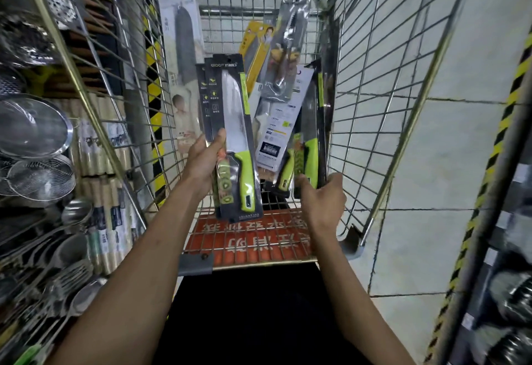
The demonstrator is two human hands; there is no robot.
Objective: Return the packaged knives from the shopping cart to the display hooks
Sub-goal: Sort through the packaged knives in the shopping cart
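Over the near end of the shopping cart [374,77], the left hand [201,160] is holding a black-carded knife pack [233,123] upright. Its thumb is lying across the front and its fingers are wrapping behind, with the green handle pointing toward 6 o'clock. A second black card [201,97] is showing just behind the pack's 9 o'clock edge; whether the hand is holding both I cannot tell. Toward 3 o'clock, the right hand [322,197] is gripping the bottom edge of another green-handled pack [312,123], thumb on the front and fingers curling round its right side. That pack is leaning near the cart's 3 o'clock wire wall. Between the two, a white pack [280,123] is lying tilted in the basket. Farther in, toward 12 o'clock, a yellow pack [253,48] and a clear scissors pack [288,48] are overlapping, and a tall pale pack [184,48] is standing against the 9 o'clock wall. Outside the cart at 9 o'clock, steel strainers [31,125] are crowding a shelf rack.
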